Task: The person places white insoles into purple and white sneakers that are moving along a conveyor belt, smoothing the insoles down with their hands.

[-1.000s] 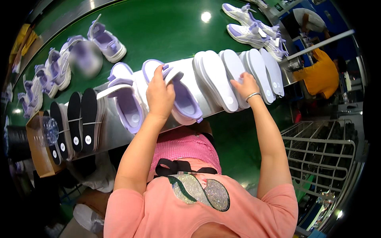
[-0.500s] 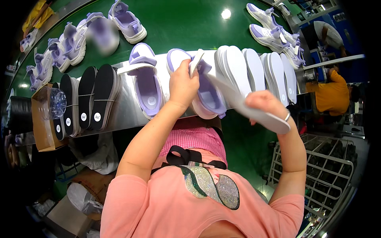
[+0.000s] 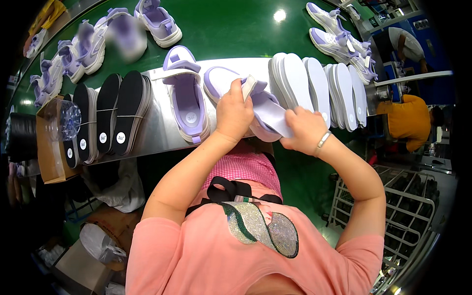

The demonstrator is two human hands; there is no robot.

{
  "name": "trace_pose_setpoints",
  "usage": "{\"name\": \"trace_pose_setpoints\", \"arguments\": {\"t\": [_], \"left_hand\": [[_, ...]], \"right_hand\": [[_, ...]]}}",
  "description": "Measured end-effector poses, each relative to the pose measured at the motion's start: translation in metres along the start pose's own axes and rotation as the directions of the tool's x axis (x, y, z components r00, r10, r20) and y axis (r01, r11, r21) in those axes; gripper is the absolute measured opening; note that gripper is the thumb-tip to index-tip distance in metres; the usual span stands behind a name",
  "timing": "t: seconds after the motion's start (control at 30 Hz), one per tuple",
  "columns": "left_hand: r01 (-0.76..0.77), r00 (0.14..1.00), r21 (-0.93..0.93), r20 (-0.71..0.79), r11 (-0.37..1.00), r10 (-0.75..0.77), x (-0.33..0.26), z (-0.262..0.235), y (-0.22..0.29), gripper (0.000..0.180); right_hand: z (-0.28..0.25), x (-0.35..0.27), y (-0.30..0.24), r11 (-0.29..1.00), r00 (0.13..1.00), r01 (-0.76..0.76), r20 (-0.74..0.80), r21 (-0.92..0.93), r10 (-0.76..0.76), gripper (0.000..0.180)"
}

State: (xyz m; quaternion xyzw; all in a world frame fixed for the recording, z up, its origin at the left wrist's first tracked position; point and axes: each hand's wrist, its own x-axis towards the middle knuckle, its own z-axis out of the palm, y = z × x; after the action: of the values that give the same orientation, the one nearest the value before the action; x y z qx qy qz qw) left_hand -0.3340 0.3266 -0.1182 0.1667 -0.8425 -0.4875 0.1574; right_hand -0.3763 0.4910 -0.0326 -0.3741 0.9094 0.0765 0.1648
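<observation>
On the metal ledge, my left hand (image 3: 235, 111) grips the strap and tongue of a white and lavender sneaker (image 3: 216, 79), pulling its opening wide. Between the fingers of my right hand (image 3: 305, 129) is the heel end of a pale insole (image 3: 271, 114). Its front part is inside the shoe, and the heel end still sticks out at the back. Left of my left hand stands the matching sneaker (image 3: 188, 101), with an insole lying flat in it. Stacks of white insoles (image 3: 291, 81) stand just beyond my right hand.
Bundled black insoles (image 3: 129, 110) stand at the left beside a cardboard box (image 3: 51, 160) holding clear plastic. More sneakers (image 3: 158, 24) line the green conveyor (image 3: 236, 29) behind. A wire rack (image 3: 386, 211) is at lower right; a person in orange (image 3: 410, 118) sits beyond.
My right hand has moved left and brought the insole from the air beside the shoe into its opening. My left hand keeps its hold on the strap and tongue.
</observation>
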Motion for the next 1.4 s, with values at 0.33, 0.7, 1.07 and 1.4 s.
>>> {"name": "trace_pose_setpoints", "arguments": {"t": [0.33,0.7,1.07,1.4], "left_hand": [[-0.01,1.0,-0.027,0.001,1.0,0.01,0.0,0.002,0.0,0.038],[-0.045,0.997,-0.209,-0.07,0.977,0.031,0.002,0.008,-0.007,0.031],[0.009,1.0,-0.156,-0.004,0.988,-0.01,0.005,0.008,-0.005,0.028],[-0.083,0.996,-0.123,-0.044,0.989,0.078,0.007,0.011,-0.006,0.034]], "right_hand": [[0.012,0.032,-0.014,0.956,0.963,0.267,0.001,-0.12,-0.269,0.014],[0.041,0.08,-0.019,0.993,0.939,0.102,0.324,0.056,-0.115,0.024],[0.01,0.091,-0.035,1.0,0.821,0.011,0.571,0.015,-0.018,0.032],[0.02,0.086,-0.014,0.968,0.776,0.247,0.609,-0.051,-0.166,0.021]]}}
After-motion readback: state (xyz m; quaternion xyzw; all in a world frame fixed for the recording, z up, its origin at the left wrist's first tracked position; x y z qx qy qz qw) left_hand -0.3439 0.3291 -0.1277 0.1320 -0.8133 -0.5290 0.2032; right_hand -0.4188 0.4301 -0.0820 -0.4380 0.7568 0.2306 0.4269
